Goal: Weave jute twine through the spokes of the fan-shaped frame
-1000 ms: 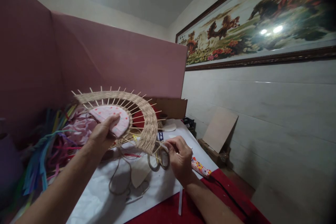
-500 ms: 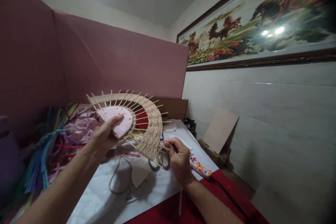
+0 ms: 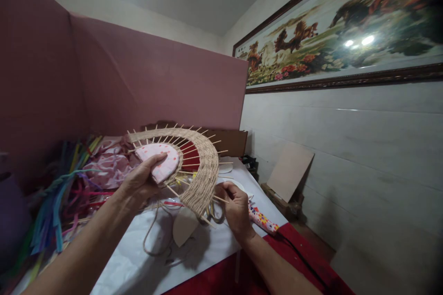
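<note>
My left hand (image 3: 143,177) grips a fan-shaped woven piece (image 3: 204,161), its thumb lying on the half-round centre of pink fabric with red dots (image 3: 164,159). Thin wooden sticks (image 3: 188,164) fan out from this centre through a wide band of woven twine, their tips showing past the outer edge. My right hand (image 3: 237,205) is closed at the lower right end of the band, close to the stick ends. What its fingertips pinch is too small to make out. A loose length of twine (image 3: 147,239) hangs in a loop below the piece. Scissors (image 3: 218,214) lie partly hidden behind it.
Coloured strips (image 3: 48,221) and crumpled pink fabric (image 3: 109,168) are heaped at the left. A beige cut-out piece (image 3: 183,228) lies on the white sheet (image 3: 121,258). At the right is a flower-patterned tool (image 3: 263,220) with a black cord, over red cloth (image 3: 297,244).
The woven piece and my left hand have shifted slightly to the right. My right hand stays at the band's lower end, its fingers now partly behind the edge.
</note>
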The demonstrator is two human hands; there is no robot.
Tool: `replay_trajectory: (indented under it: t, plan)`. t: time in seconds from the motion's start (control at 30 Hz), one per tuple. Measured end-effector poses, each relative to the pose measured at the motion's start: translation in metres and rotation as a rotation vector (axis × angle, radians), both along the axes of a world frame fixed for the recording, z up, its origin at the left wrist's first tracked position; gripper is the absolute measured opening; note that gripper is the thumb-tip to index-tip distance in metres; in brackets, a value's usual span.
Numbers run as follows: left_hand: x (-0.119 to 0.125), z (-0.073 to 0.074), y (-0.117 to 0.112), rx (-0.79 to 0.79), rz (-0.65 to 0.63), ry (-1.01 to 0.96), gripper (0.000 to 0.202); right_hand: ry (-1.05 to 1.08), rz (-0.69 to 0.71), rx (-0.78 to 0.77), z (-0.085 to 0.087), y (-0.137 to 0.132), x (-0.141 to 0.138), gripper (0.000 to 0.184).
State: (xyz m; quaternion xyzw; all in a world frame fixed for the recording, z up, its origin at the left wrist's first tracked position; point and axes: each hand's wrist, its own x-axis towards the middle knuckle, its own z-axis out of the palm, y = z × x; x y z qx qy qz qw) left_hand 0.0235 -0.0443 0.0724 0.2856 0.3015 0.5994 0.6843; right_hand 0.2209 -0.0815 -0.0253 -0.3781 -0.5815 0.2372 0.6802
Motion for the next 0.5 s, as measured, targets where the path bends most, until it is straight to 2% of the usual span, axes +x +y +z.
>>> replay_trajectory:
  t: [0.17, 0.5]
  plan:
    - [-0.004, -0.001, 0.002, 0.004, -0.007, 0.055, 0.013, -0.046, -0.062, 0.033, 0.003, 0.0, 0.001, 0.016]
    - [-0.012, -0.004, 0.005, -0.037, -0.08, 0.113, 0.016, -0.162, -0.287, 0.06, 0.007, -0.009, 0.005, 0.016]
